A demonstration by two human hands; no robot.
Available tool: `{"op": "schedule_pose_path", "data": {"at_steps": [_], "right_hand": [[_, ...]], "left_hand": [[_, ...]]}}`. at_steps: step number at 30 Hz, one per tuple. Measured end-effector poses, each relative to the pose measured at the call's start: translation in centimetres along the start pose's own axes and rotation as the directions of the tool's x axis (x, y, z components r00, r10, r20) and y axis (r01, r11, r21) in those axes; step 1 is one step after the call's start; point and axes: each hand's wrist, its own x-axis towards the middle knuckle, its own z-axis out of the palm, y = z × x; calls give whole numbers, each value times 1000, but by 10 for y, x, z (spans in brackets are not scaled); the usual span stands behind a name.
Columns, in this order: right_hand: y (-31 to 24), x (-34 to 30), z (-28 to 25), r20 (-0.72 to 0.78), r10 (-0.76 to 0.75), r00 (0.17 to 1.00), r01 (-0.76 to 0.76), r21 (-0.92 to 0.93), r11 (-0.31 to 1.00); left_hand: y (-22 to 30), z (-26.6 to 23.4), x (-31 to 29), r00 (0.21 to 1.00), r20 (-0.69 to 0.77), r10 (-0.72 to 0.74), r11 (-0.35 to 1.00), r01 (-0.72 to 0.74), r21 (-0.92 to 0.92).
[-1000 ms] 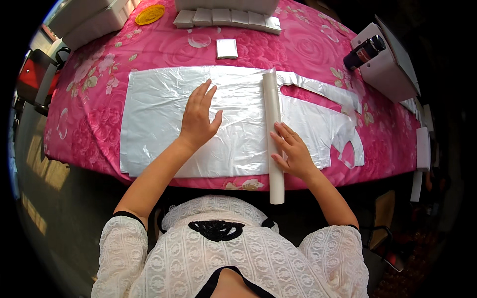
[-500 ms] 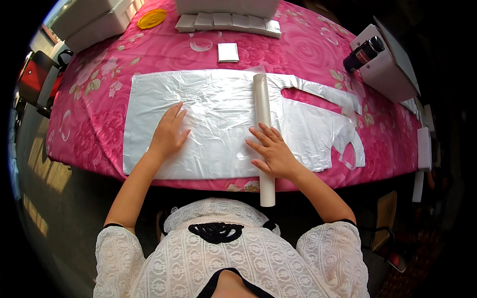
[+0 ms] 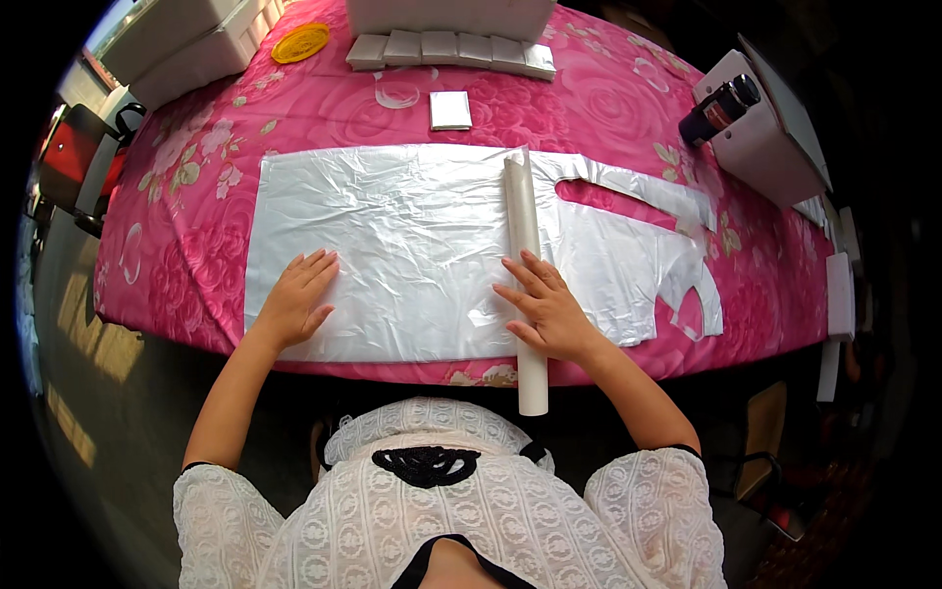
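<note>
From afar I see the silvery plastic sheet (image 3: 392, 226) spread on the pink-covered surface (image 3: 182, 265); the left hand (image 3: 294, 299) lies flat over it, gripping nothing; the right hand (image 3: 546, 309) splays unclamped across the pale tube (image 3: 524, 206) atop it; I judge light, even pressure best against creases.

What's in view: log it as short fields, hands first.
Left hand: open, palm down over the silvery sheet, left part
Right hand: fingers spread across the pale roll
Silvery sheet: wrinkled, spread out, cut-outs at its right end
Pale roll: lies across the silvery sheet, near end past its edge
Cloth: pink, floral
Far side: square packet, row of packets, yellow disc
Right side: dark bottle beside white box
</note>
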Motion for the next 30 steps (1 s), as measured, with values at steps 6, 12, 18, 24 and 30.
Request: {"op": "schedule_pose_path", "data": {"at_steps": [6, 12, 18, 24, 30], "right_hand": [[-1, 0, 1, -8, 3, 1000, -3, -8, 1000], [-9, 7, 3, 34, 33, 999, -31, -52, 998], [-16, 9, 1, 76, 73, 994, -66, -92, 994], [-16, 11, 4, 24, 46, 999, -45, -42, 998], [-7, -6, 1, -197, 70, 978, -22, 235, 972]], "left_hand": [[-4, -7, -16, 980, -189, -58, 990, 33, -134], [-12, -8, -40, 953, -277, -120, 980, 69, -187], [-21, -11, -79, 855, -410, -317, 946, 252, -205], [-21, -18, -102, 770, -504, -392, 919, 351, -179], [2, -18, -74, 901, -419, -113, 994, 96, -61]]}}
